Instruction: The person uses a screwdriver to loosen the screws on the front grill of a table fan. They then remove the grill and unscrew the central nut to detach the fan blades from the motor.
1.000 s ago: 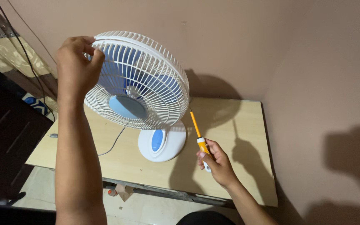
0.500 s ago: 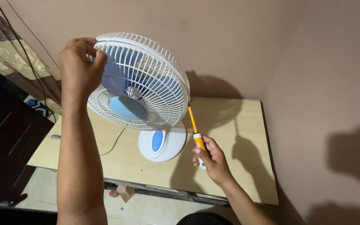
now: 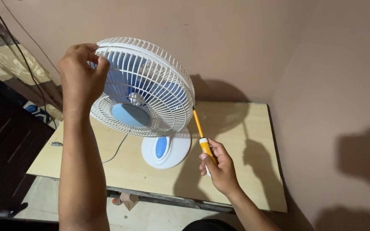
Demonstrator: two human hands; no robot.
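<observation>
A white table fan (image 3: 144, 85) with blue blades and a blue centre cap stands on a wooden table (image 3: 236, 128). Its round white base (image 3: 166, 148) has a blue oval panel. My left hand (image 3: 81, 77) grips the top left rim of the fan's wire guard. My right hand (image 3: 218, 164) holds a screwdriver (image 3: 202, 134) with an orange shaft and an orange and white handle. Its tip touches the guard's right rim.
The table sits in a corner between two beige walls (image 3: 279, 42). A grey cord (image 3: 116, 149) runs from the fan across the tabletop. A dark cabinet (image 3: 5, 149) stands at the left, with a patterned curtain (image 3: 9, 60) behind it. Tiled floor shows below the table's front edge.
The screwdriver tip has moved up a little along the guard's right rim, and my right hand has shifted slightly left. My left hand keeps its grip on the guard.
</observation>
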